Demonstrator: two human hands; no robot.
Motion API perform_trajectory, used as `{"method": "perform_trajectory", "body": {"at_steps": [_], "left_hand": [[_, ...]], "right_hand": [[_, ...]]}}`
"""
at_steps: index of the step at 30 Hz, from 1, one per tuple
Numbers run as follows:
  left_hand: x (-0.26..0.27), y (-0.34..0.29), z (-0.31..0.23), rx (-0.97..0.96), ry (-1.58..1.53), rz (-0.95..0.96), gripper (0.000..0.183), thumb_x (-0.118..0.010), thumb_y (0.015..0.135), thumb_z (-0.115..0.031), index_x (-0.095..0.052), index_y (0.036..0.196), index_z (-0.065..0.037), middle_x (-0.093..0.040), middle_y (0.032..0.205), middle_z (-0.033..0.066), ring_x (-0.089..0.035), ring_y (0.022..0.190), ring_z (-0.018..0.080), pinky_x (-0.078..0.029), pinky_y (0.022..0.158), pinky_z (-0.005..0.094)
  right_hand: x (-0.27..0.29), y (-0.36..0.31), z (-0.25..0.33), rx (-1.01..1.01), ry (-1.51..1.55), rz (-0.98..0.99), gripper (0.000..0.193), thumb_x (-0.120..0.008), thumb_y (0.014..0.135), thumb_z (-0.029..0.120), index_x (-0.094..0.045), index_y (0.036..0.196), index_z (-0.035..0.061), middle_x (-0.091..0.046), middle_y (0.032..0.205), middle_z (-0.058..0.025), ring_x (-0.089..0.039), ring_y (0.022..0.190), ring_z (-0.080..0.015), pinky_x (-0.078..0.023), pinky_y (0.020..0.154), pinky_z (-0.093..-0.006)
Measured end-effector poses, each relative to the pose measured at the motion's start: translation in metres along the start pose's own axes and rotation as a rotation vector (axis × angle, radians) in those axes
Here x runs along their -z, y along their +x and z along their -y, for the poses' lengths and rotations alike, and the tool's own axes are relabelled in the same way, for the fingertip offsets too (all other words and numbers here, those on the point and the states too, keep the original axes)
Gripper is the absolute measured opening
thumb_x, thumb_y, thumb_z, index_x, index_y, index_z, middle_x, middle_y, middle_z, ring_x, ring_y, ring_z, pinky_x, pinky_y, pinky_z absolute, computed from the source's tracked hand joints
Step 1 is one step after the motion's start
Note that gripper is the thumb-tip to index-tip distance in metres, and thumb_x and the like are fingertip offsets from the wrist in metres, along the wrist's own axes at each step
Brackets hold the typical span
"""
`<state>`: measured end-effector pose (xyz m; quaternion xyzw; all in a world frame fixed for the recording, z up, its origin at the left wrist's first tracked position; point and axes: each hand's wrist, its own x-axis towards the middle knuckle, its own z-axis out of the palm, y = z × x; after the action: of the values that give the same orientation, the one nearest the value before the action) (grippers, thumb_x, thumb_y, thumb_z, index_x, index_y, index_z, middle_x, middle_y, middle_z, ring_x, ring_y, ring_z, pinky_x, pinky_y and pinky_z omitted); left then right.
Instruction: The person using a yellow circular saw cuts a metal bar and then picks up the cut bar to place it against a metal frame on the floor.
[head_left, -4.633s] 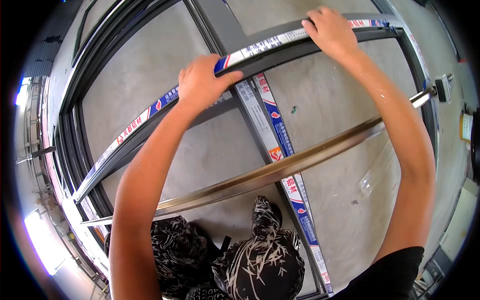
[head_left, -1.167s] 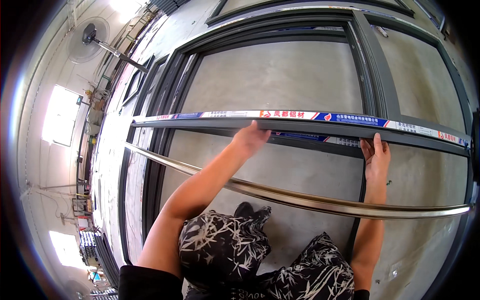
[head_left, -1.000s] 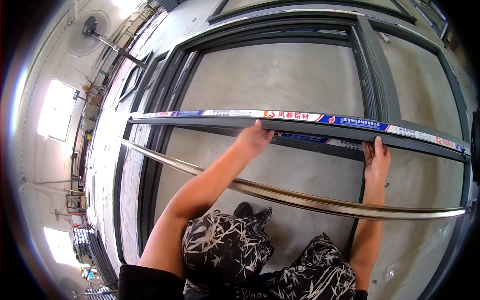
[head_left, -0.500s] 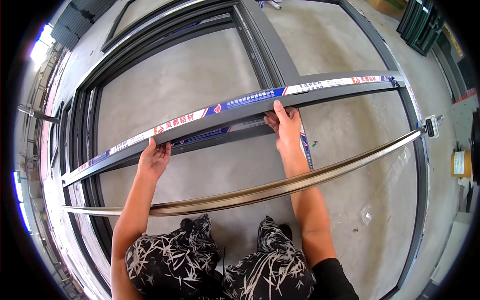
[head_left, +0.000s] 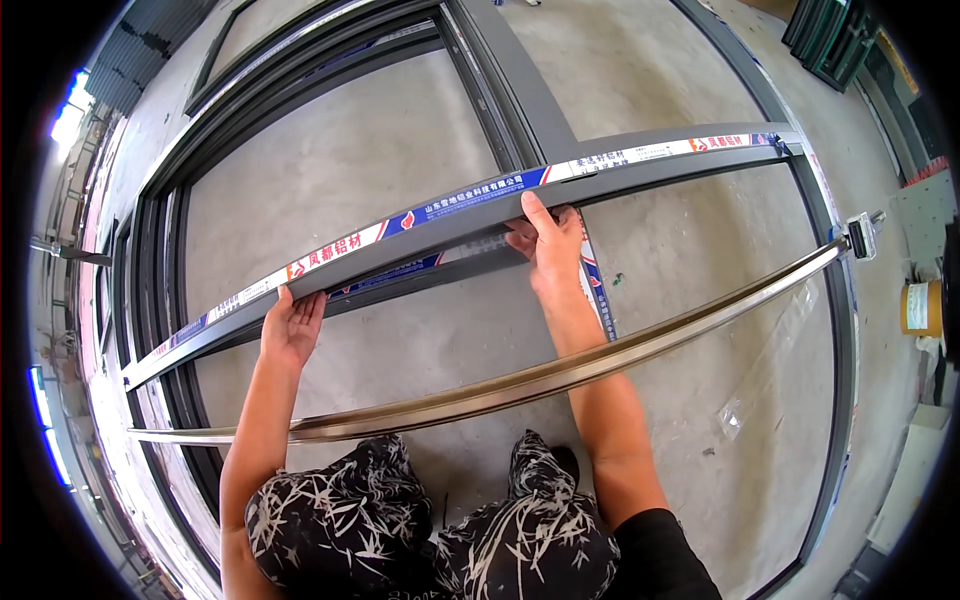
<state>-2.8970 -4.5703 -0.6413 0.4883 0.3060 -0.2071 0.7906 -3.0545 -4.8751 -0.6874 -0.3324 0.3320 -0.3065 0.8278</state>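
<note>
A long grey aluminium profile (head_left: 430,232) with printed white and blue film along its top lies slantwise across a large dark grey frame. My left hand (head_left: 293,325) grips its near edge, thumb on the side and fingers curled underneath. Farther right, my right hand (head_left: 552,245) holds the same profile near the middle, thumb up against its face and fingertips partly hidden below it. Closer to my body, a bronze-coloured metal rail (head_left: 560,382) spans the frame and passes over my right forearm; my left forearm crosses in front of it.
Dark frame members (head_left: 150,290) run along the left, and another grey side bar (head_left: 845,400) along the right. A metal fitting (head_left: 862,238) sits at the rail's right end. Clear plastic wrap (head_left: 732,420) lies on the concrete floor. A yellow tape roll (head_left: 920,309) is at far right.
The view has shifted slightly, and both hands with the profile appear a little farther left. Their hold on it looks the same.
</note>
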Motion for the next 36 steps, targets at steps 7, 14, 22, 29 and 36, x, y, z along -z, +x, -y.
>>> {"method": "perform_trajectory", "body": {"at_steps": [7, 14, 22, 29, 36], "left_hand": [[-0.046, -0.064, 0.016, 0.258, 0.852, 0.297, 0.042, -0.049, 0.100, -0.034, -0.052, 0.115, 0.005, -0.059, 0.114, 0.0157, -0.059, 0.105, 0.0291, -0.049, 0.094, 0.0389], [-0.136, -0.069, 0.053, -1.292, 1.854, 0.740, 0.052, -0.058, 0.091, -0.036, -0.051, 0.124, 0.002, -0.056, 0.117, 0.0215, -0.053, 0.113, 0.0337, -0.042, 0.097, 0.0425], [-0.152, -0.027, 0.103, -1.437, 2.008, 0.662, 0.071, -0.058, 0.088, -0.051, -0.043, 0.129, 0.005, -0.058, 0.109, 0.0181, -0.056, 0.104, 0.0323, -0.044, 0.089, 0.0430], [-0.150, -0.016, 0.107, -1.559, 2.000, 0.654, 0.063, -0.058, 0.087, -0.052, -0.049, 0.116, 0.003, -0.058, 0.092, 0.0129, -0.059, 0.085, 0.0276, -0.048, 0.075, 0.0389], [-0.150, -0.011, 0.109, -1.637, 1.976, 0.666, 0.063, -0.059, 0.086, -0.052, -0.050, 0.115, 0.003, -0.058, 0.093, 0.0128, -0.058, 0.083, 0.0271, -0.048, 0.074, 0.0383]], "right_hand": [[0.001, 0.000, -0.001, -0.008, -0.003, -0.019, 0.034, -0.072, 0.085, 0.018, -0.051, 0.104, -0.0016, -0.063, 0.093, -0.0096, -0.066, 0.077, -0.0183, -0.054, 0.056, -0.0288], [0.002, 0.000, -0.001, -0.031, 0.004, -0.041, 0.034, -0.072, 0.085, 0.018, -0.051, 0.105, -0.0008, -0.063, 0.091, -0.0093, -0.065, 0.074, -0.0180, -0.055, 0.056, -0.0292], [0.002, 0.001, -0.005, -0.030, -0.013, -0.026, 0.036, -0.071, 0.086, 0.020, -0.050, 0.108, 0.0016, -0.064, 0.097, -0.0097, -0.067, 0.082, -0.0200, -0.056, 0.058, -0.0301], [-0.003, -0.004, -0.002, -0.028, -0.057, -0.024, 0.037, -0.069, 0.088, 0.025, -0.050, 0.111, 0.0024, -0.063, 0.099, -0.0068, -0.066, 0.082, -0.0161, -0.056, 0.060, -0.0259], [0.002, -0.003, -0.003, -0.011, -0.074, -0.030, 0.037, -0.067, 0.090, 0.024, -0.050, 0.114, 0.0021, -0.062, 0.103, -0.0076, -0.066, 0.087, -0.0180, -0.056, 0.064, -0.0284]]}}
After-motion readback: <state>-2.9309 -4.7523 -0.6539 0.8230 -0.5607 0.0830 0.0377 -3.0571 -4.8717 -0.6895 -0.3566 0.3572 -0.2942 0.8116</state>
